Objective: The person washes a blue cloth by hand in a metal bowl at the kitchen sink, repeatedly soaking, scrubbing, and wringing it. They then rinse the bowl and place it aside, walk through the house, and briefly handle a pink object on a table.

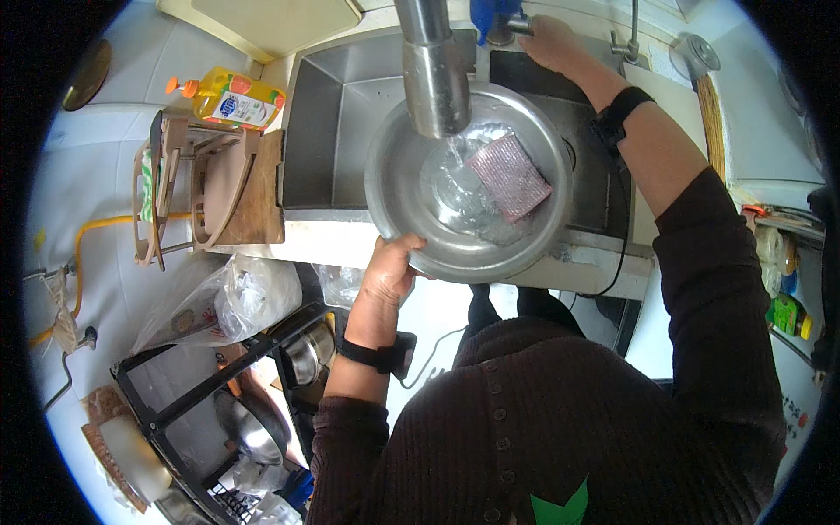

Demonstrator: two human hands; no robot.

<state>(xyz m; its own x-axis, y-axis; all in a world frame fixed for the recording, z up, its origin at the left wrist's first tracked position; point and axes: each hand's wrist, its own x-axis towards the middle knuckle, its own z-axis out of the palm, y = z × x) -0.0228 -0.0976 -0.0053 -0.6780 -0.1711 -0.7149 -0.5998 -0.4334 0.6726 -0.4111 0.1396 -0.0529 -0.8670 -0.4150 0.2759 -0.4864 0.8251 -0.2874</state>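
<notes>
Kitchen sink [332, 131] below me: my left hand [389, 271] grips the round steel basin [411, 201] by its rim under the running faucet [433, 79]; pink scrub pad [509, 177] inside; right hand [547, 42] closed on the tap handle. Basin partly filled, rinsing unfinished.

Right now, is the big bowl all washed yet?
Not yet. Water runs from the faucet into the metal bowl, and the scrub pad lies inside, unused. The left hand grips the bowl's rim; the right hand is at the tap handle. Scrubbing looks still to come.
</notes>
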